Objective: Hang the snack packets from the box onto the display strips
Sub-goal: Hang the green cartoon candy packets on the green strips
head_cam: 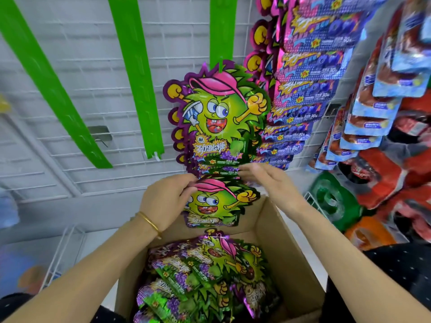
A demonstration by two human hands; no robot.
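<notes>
I am pinching what I judge a light, slick, floppy packet (211,205) by its top edge in my left grip (163,201), my right grip (268,183) hovering released beside the hung packets (217,113).

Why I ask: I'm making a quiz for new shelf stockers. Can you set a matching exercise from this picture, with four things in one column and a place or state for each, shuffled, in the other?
Things
1. gold bracelet
2. cardboard box
3. leftmost green strip
4. blue packets

Places or states
A. bare, nothing hangs on it
B. on the wrist of the left hand, which grips a packet
C. hanging to the right of the green hung packets
D. holds loose packets

Pairs: 1-B, 2-D, 3-A, 4-C.
</notes>
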